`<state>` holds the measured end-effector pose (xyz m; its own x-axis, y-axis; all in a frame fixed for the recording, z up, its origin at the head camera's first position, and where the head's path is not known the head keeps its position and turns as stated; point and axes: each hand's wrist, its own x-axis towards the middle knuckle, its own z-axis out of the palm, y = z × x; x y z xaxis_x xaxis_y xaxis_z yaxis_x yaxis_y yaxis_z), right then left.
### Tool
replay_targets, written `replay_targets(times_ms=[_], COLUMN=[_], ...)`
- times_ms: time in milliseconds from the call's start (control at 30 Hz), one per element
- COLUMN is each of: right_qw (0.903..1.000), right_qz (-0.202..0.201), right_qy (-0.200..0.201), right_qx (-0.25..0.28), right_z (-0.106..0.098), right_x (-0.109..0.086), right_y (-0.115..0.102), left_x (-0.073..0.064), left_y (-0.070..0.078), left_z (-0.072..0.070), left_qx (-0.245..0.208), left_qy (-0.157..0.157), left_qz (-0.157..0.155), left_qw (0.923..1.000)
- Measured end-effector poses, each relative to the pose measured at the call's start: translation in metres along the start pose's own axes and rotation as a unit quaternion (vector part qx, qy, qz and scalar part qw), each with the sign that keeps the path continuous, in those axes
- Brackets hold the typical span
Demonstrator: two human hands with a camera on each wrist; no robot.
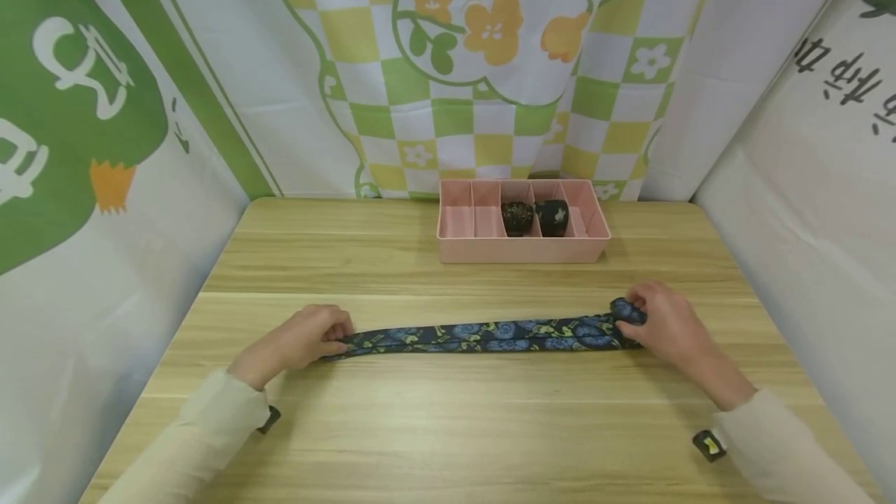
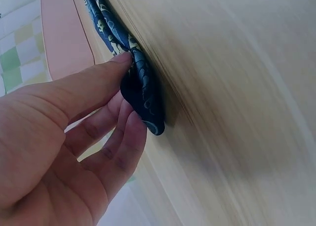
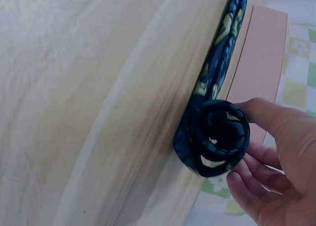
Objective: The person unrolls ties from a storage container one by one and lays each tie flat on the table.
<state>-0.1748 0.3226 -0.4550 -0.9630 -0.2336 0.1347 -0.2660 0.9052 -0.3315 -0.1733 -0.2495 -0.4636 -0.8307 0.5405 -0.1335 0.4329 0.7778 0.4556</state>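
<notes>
A long folded strip of dark blue patterned cloth [image 1: 483, 337] lies across the table, with blue and yellow-green motifs and a lengthwise crease. My left hand [image 1: 304, 337] pinches its left end; in the left wrist view the thumb lies on top of the cloth [image 2: 143, 82] and fingers reach beneath the fold. At the other end the cloth is wound into a roll [image 3: 217, 137], its spiral layers showing in the right wrist view. My right hand [image 1: 668, 329] holds this roll between thumb and fingers, upright on its edge over the strip.
Behind the strip stands a pink divided box [image 1: 518, 250]. Two dark bundles, one speckled [image 1: 517, 218] and one with a pale motif [image 1: 552, 218], sit in separate compartments. Printed curtains [image 1: 434, 111] hang behind the wooden table [image 1: 448, 426] and at both sides.
</notes>
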Motion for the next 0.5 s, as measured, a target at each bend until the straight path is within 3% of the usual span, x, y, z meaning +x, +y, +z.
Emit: replay_targets(times_ms=[267, 500], right_qw=[0.9995, 1.0], right_qz=[0.022, 0.003], right_qy=[-0.01, 0.0], right_qx=[0.021, 0.007], right_z=[-0.005, -0.011], right_x=[-0.001, 0.004], right_y=[0.007, -0.007], left_x=[-0.003, -0.003], left_y=[-0.003, -0.003], left_z=[-0.003, -0.003], left_qx=[-0.002, -0.002], left_qy=[-0.003, -0.003], left_qz=[0.004, 0.006], left_qw=[1.0, 1.0])
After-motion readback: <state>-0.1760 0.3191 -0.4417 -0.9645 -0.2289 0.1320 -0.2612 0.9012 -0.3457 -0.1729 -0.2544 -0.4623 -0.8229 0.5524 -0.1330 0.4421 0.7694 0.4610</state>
